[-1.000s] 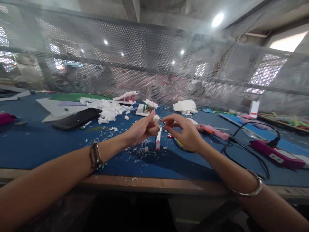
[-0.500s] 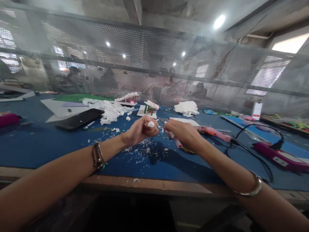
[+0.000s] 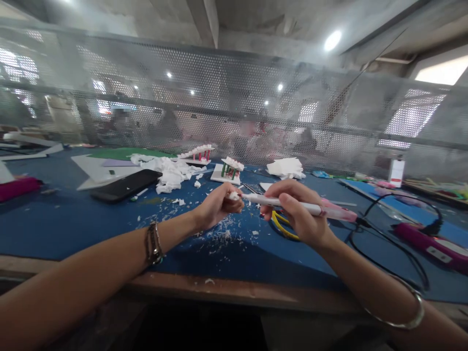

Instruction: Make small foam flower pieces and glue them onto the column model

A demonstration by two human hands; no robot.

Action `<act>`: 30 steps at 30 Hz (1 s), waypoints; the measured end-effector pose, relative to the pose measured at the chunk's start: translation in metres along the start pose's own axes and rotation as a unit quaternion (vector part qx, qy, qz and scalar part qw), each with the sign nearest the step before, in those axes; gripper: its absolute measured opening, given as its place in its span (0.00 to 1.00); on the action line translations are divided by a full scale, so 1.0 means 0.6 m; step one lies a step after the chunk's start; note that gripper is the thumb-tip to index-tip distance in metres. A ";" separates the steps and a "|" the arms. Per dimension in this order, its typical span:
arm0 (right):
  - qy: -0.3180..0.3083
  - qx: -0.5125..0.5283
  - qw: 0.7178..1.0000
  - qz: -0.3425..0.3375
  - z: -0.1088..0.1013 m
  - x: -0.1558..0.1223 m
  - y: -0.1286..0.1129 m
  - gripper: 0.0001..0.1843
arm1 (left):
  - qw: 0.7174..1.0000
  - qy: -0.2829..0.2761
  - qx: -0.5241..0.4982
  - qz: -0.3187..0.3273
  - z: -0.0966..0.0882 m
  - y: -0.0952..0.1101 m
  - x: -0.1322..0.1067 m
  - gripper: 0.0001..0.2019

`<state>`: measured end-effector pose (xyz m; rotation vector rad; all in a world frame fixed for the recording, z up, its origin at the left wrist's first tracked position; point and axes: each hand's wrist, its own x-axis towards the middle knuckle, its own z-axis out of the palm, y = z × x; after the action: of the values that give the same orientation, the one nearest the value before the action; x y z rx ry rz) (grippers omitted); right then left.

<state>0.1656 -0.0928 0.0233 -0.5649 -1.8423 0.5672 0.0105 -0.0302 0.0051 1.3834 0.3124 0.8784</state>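
Observation:
My left hand (image 3: 222,207) is closed on a small white lump (image 3: 234,196) that pokes out between thumb and fingers; its kind is not clear. In my right hand (image 3: 303,212) a white pen (image 3: 272,200) lies nearly level, gripped by thumb and fingers. The pen's tip points left and meets or nearly meets the lump; whether they touch I cannot tell. Below the right hand are yellow loop handles (image 3: 281,228), partly covered. White shavings (image 3: 227,235) lie scattered under both hands. Just beyond stands a small model with green posts and a white top (image 3: 231,168).
A black phone (image 3: 126,185) and crumpled white tissue (image 3: 171,173) lie to the left. Another model with red posts (image 3: 201,154) stands behind. To the right are a pink corded tool (image 3: 341,213), a magenta power strip (image 3: 431,243) and black cable (image 3: 402,196). A perforated screen (image 3: 219,112) rises behind.
My right hand has turned and moved right, and the white pen now points at the white lump. The yellow handles have come into fuller sight. My left hand still holds the lump.

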 end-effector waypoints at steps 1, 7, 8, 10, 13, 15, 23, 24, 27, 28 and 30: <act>-0.005 0.004 1.000 0.000 0.001 0.000 -0.001 0.07 | 1.000 0.002 0.005 0.003 0.001 -0.001 0.000 0.11; -0.017 -0.037 0.999 0.017 0.002 0.001 -0.004 0.08 | 0.999 -0.004 0.033 0.024 0.001 -0.001 0.000 0.13; -0.010 -0.035 0.999 0.017 0.002 0.001 -0.004 0.08 | 0.999 -0.004 0.035 0.026 0.001 -0.001 0.000 0.13; -0.004 -0.030 0.999 0.012 0.001 0.001 -0.005 0.08 | 0.999 -0.001 0.038 0.030 0.000 0.000 0.000 0.13; -0.024 -0.044 0.999 0.009 0.001 0.001 -0.007 0.09 | 0.999 0.004 0.042 0.034 -0.001 -0.001 0.001 0.12; -0.031 -0.069 0.997 0.014 0.000 0.001 -0.009 0.09 | 0.998 0.006 0.044 0.035 0.000 -0.001 0.001 0.12; -0.038 -0.185 0.982 -0.013 -0.006 -0.002 -0.017 0.10 | 0.998 0.007 0.052 0.031 0.003 0.001 0.000 0.10; -0.034 -0.199 0.979 -0.015 -0.006 -0.001 -0.018 0.10 | 0.998 0.006 0.053 0.030 0.003 0.001 0.000 0.10; -0.038 -0.221 0.974 -0.035 -0.007 0.000 -0.022 0.11 | 0.998 0.006 0.053 0.027 0.002 -0.001 0.001 0.10; -0.046 -0.236 0.970 -0.043 -0.006 0.001 -0.023 0.11 | 0.998 0.007 0.053 0.028 0.001 -0.001 0.001 0.10; -0.049 -0.273 0.959 -0.053 -0.006 0.002 -0.026 0.11 | 0.998 0.010 0.053 0.027 0.001 -0.002 0.001 0.10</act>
<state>0.1668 -0.1036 0.0352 -0.8035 -2.1167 0.0004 0.0115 -0.0301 0.0042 1.4874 0.3427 0.9323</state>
